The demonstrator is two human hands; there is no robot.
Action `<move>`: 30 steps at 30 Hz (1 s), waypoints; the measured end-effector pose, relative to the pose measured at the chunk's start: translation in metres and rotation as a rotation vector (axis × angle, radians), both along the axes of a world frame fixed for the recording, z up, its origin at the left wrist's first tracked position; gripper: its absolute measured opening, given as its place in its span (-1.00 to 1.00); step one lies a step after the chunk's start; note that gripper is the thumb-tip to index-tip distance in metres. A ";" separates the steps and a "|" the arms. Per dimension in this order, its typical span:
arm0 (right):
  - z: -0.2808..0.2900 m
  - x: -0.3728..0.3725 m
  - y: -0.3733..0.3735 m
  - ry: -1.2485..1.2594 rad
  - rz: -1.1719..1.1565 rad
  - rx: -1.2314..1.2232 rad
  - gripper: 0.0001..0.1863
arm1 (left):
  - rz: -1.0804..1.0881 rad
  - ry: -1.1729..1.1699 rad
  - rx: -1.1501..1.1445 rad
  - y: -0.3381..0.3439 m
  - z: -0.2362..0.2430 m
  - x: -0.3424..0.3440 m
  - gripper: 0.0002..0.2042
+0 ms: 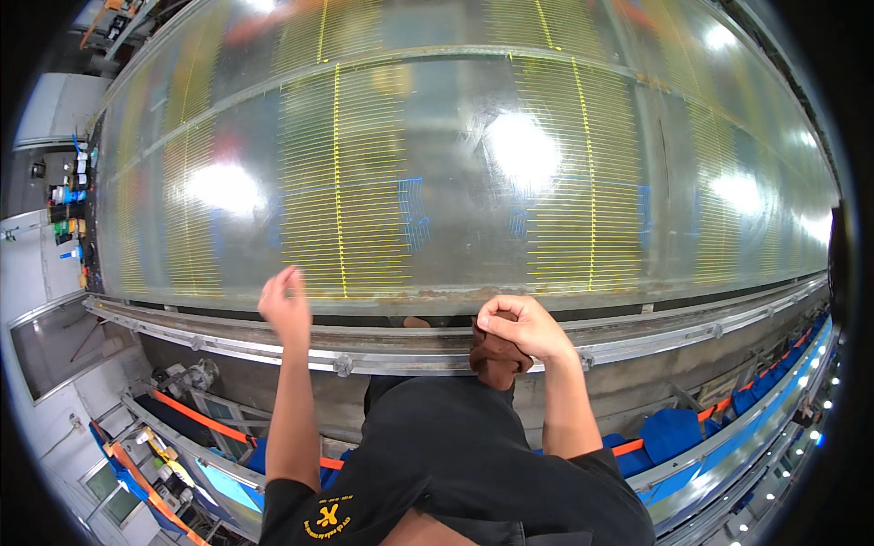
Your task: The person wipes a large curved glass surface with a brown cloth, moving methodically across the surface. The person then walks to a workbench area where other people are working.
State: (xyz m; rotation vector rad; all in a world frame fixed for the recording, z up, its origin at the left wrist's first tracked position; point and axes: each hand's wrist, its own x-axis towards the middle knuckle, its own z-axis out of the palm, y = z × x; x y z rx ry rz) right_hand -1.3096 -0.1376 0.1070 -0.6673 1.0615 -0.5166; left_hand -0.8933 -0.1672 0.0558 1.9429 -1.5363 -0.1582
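My right hand [530, 329] grips a crumpled brown cloth [497, 359], which hangs down over the metal rail [428, 362] at the near side of the table. My left hand [286, 305] is raised at the near edge of the large glossy table top [460, 209], its fingers curled together. It is slightly blurred, and whatever it may pinch cannot be made out. Bands of fine yellow lines [339, 200] cross the top, with a yellow line down each band. Small blue marks [414, 214] stand beside the bands.
Bright lamp reflections lie on the table top. At the far left, bottles and small tools [68, 196] stand along the table's end. Behind me runs another frame with orange strips [205, 417] and blue covers [672, 439].
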 end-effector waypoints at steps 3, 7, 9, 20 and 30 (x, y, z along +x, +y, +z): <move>-0.019 -0.003 0.006 0.233 -0.098 -0.047 -0.84 | -0.433 -0.052 0.081 -0.084 0.019 -0.080 -0.86; -0.037 -0.026 0.000 0.267 -0.212 -0.142 -0.84 | -0.732 -0.116 0.142 -0.184 0.018 -0.168 -0.86; -0.039 -0.035 -0.005 0.278 -0.230 -0.119 -0.85 | -0.790 -0.244 0.169 -0.227 0.010 -0.194 -0.85; -0.052 -0.046 -0.022 0.144 -0.218 -0.029 -0.86 | -0.914 -0.531 0.200 -0.311 -0.035 -0.236 -0.86; -0.056 -0.043 -0.035 0.166 -0.162 -0.039 -0.88 | -0.948 -0.953 0.395 -0.316 -0.022 -0.276 -0.95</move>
